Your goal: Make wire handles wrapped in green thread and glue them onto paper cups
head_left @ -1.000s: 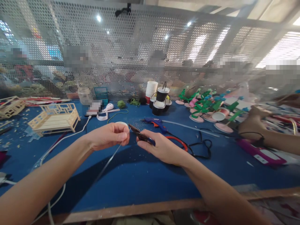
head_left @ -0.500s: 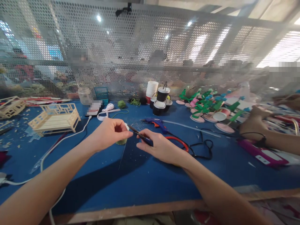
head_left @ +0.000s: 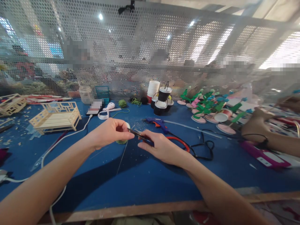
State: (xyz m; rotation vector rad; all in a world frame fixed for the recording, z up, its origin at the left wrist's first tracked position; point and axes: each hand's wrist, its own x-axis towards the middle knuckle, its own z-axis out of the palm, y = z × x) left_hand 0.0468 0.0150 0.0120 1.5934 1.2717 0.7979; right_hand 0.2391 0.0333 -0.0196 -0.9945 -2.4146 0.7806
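Note:
My left hand [head_left: 113, 132] is closed in a pinch, thumb against forefinger, and covers most of what it holds. A thin pale thread [head_left: 122, 157] trails down from near those fingertips. My right hand [head_left: 156, 145] grips a slim dark tool [head_left: 138, 133], its tip touching or very close to the left fingertips; its exact kind is unclear. Partly hidden behind the left hand is a pale green roundish object [head_left: 122, 141]. Just beyond the right hand lies a blue glue gun [head_left: 158, 122] with an orange trigger.
Left are a small wooden bed frame [head_left: 58, 117], a white cable [head_left: 63, 137] and a phone [head_left: 95, 107]. Green yarn [head_left: 122, 103], black-and-white buckets [head_left: 160, 107] and paper flowers [head_left: 206, 107] line the back. A co-worker's arm [head_left: 269, 128] reaches in at right, above a purple power strip [head_left: 264, 156].
Both hands stay close together with nearly the same grip. The tool has turned slightly in the right hand, and the thread shows more clearly. The whole view has shifted a little.

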